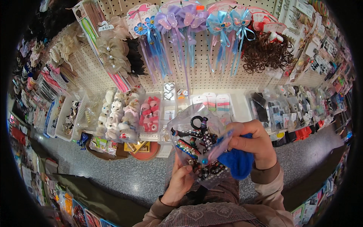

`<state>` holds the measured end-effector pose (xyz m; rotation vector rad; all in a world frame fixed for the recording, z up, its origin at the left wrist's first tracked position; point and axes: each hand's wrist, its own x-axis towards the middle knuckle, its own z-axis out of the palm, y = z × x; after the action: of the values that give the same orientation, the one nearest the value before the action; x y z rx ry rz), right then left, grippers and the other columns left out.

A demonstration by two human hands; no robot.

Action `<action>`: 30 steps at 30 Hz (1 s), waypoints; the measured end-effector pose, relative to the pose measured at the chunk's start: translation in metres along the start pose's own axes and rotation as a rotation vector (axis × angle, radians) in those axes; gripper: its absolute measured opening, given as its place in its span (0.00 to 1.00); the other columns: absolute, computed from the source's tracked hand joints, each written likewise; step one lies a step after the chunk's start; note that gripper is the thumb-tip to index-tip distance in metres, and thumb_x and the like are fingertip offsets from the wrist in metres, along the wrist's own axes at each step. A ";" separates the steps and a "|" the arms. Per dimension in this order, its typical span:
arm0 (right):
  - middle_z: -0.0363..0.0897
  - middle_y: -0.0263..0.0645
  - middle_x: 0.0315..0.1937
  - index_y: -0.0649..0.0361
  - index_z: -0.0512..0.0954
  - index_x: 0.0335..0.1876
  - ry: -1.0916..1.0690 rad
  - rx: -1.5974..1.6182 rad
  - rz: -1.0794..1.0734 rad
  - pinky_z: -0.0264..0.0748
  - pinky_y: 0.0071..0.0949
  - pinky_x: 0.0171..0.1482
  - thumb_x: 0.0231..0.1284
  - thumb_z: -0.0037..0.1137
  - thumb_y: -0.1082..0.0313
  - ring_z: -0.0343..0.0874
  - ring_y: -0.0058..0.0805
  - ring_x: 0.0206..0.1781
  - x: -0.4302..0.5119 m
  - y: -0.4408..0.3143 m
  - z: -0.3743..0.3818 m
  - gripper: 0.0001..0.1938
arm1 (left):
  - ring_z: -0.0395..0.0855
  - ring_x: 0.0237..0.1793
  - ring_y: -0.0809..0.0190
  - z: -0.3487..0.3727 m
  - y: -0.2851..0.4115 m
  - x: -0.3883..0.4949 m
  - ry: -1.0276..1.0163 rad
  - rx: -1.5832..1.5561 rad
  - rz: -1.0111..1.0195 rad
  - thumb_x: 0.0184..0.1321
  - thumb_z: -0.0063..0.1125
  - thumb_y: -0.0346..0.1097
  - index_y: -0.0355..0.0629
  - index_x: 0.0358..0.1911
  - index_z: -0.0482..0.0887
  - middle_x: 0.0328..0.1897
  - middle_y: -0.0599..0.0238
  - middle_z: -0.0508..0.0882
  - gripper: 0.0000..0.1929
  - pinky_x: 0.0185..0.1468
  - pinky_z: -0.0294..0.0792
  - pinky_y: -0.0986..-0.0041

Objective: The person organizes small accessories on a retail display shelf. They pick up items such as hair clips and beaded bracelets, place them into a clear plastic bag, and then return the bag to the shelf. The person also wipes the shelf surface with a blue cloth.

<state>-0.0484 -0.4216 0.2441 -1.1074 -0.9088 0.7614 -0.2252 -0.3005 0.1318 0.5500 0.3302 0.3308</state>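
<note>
My left hand (181, 177) grips the lower left of a clear plastic box (181, 120), held tilted over my lap. Inside lie several hair ties and clips set with pearl-like beads, among them a beaded piece with rainbow stripes (187, 149) and a black loop (196, 122). At the box's right edge, my right hand (252, 142) has its thumb and fingers closed on a fuzzy blue cloth (238, 163), which hangs below the fingers. Part of the cloth lies behind the plastic wall. My left fingers are partly hidden behind the box.
Ahead, a white shelf (241, 105) bears a bin of plush hair ties (116, 116), a bin of red hair ties (149, 113) and a white basket (63, 124). Ribbon hair bows (181, 20) hang from a pegboard (158, 68). A cardboard box (109, 150) sits under the shelf.
</note>
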 end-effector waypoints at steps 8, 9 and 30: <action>0.79 0.36 0.32 0.56 0.86 0.41 -0.007 -0.459 -0.316 0.70 0.25 0.34 0.38 0.58 0.87 0.77 0.27 0.34 -0.002 0.003 -0.002 0.21 | 0.73 0.55 0.61 -0.003 -0.004 0.002 0.021 0.094 0.048 0.53 0.63 0.47 0.55 0.65 0.62 0.59 0.69 0.74 0.35 0.47 0.67 0.67; 0.79 0.36 0.32 0.55 0.87 0.40 0.002 -0.469 -0.322 0.70 0.25 0.34 0.37 0.58 0.87 0.77 0.28 0.34 -0.003 0.004 -0.002 0.22 | 0.73 0.55 0.61 -0.004 -0.004 0.002 0.014 0.093 0.051 0.53 0.63 0.47 0.54 0.65 0.62 0.59 0.69 0.74 0.35 0.47 0.67 0.67; 0.79 0.34 0.39 0.61 0.78 0.48 0.406 -0.327 0.024 0.74 0.23 0.46 0.60 0.60 0.66 0.78 0.25 0.42 -0.046 0.075 -0.065 0.13 | 0.68 0.63 0.53 -0.035 -0.017 0.013 0.077 -0.007 0.010 0.46 0.60 0.36 0.57 0.70 0.57 0.67 0.63 0.67 0.42 0.60 0.66 0.55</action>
<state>-0.0149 -0.4669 0.1504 -1.4977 -0.6860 0.3882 -0.2238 -0.2936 0.0917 0.5333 0.4005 0.3633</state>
